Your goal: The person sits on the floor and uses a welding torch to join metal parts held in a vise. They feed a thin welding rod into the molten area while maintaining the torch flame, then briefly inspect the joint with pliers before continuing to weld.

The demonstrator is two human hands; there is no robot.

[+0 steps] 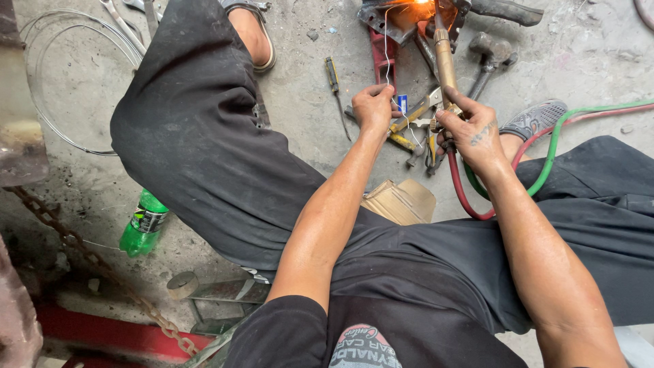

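Note:
My right hand grips a brass gas torch that points away from me, its flame glowing orange on a dark metal part on the concrete floor. A red hose and a green hose run from the torch toward the right. My left hand pinches a thin filler wire that rises toward the glowing spot. I sit low, my legs in black trousers spread to either side.
A screwdriver, two hammers, pliers and wrenches lie around the work. A wire coil lies at left, with a green plastic bottle, a rusty chain and folded cardboard nearer me.

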